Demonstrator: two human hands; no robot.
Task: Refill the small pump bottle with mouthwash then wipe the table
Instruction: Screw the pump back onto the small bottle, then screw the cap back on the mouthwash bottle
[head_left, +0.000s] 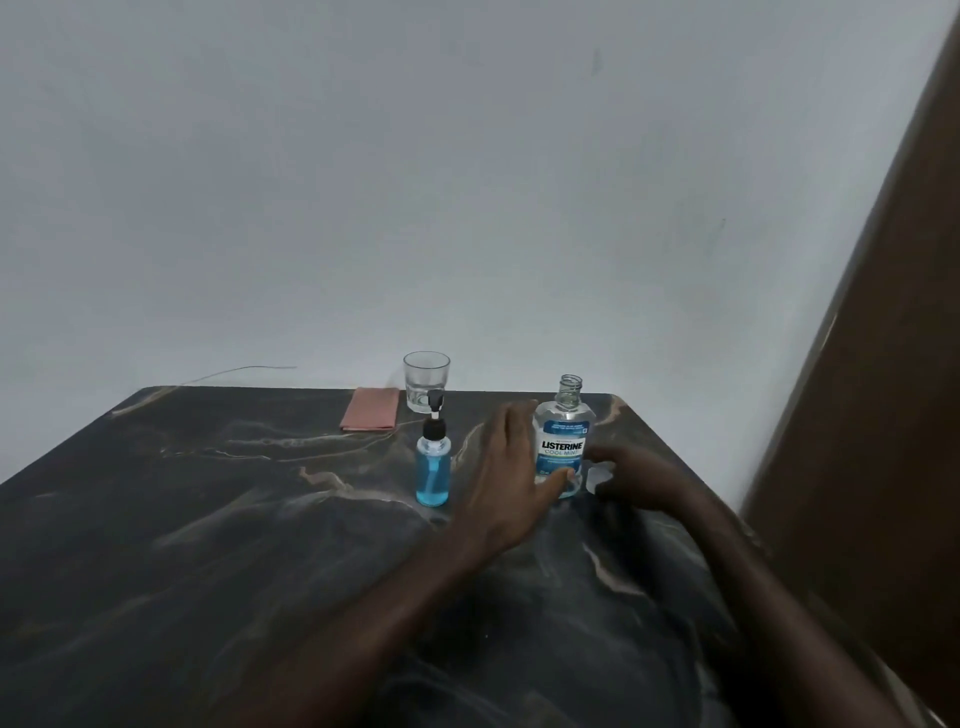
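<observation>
On the dark table, uncapped mouthwash bottle between both hands, left hand loosely open touching it, right hand unclear.

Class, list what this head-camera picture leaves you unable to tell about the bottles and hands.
1. Mouthwash bottle: its cap is not visible anywhere in the head view.
2. Right hand: motion blur hides whether it holds anything.
3. Left hand: its palm faces away, so its grip on the bottle is unclear.
4. Label's small print: too small.
</observation>
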